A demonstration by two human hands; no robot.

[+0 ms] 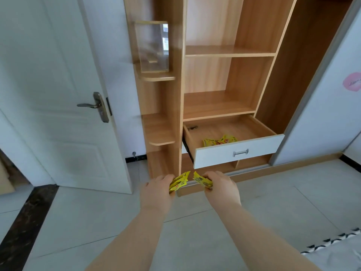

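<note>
At the far left stands a white door (64,94) with a metal door handle (93,105). Next to it begins the wooden wardrobe (254,26), and on one of its small rounded side shelves stands a clear box (153,47). Lower, in front of the wardrobe base and over the tiled floor (195,241), the left hand (158,190) holds yellow packets (178,182) — its fingers are curled round them, and the packet ends stick up toward the wardrobe. Just beside this bunch, but apart from it, the right hand (222,187) grips a separate yellow packet (202,181), the fingers closed on it; if it is one packet or several, I cannot tell. Above the right hand the drawer (263,145) with a white front is pulled out, and loose packets (219,140) of the same yellow kind lie inside, near the front wall. Further right a white sliding door (322,114) carries a pink sticker (352,83). In the lower right corner shows a grey fabric (341,255) with a black-and-white edge.
</note>
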